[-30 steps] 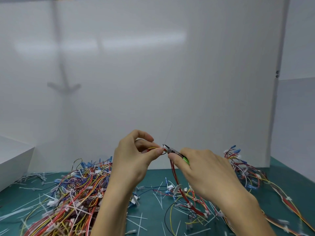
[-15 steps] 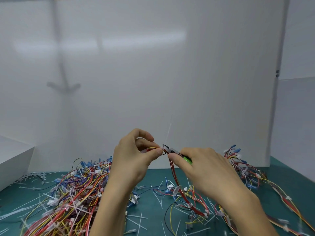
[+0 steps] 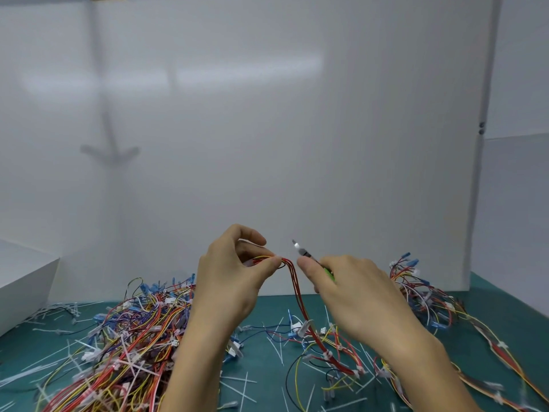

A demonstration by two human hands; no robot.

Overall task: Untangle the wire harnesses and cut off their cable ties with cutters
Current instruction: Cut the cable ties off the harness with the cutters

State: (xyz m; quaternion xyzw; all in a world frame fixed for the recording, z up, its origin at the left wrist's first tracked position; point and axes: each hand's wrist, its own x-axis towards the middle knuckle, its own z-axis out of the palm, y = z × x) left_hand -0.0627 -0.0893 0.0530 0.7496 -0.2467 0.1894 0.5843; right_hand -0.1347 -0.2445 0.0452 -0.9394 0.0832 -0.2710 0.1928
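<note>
My left hand point(image 3: 234, 272) pinches the top of a red and yellow wire harness point(image 3: 297, 292) between thumb and fingers, above the table. The harness hangs down to the green mat, with white cable ties along its lower part. My right hand point(image 3: 356, 295) grips green-handled cutters point(image 3: 309, 257), whose tips point up and left, a short gap to the right of the pinched wires. A small white bit sits at the cutter tips.
A big tangle of coloured harnesses point(image 3: 127, 346) lies at the left on the green mat point(image 3: 267, 310). More harnesses point(image 3: 421, 295) lie at the right. Cut white tie pieces are scattered about. A white box point(image 3: 23, 281) stands at far left, a white panel point(image 3: 267, 129) behind.
The cutters were against the wires at my left fingertips; now my right hand has drawn them up and to the right, away from the harness. My left hand stays put.
</note>
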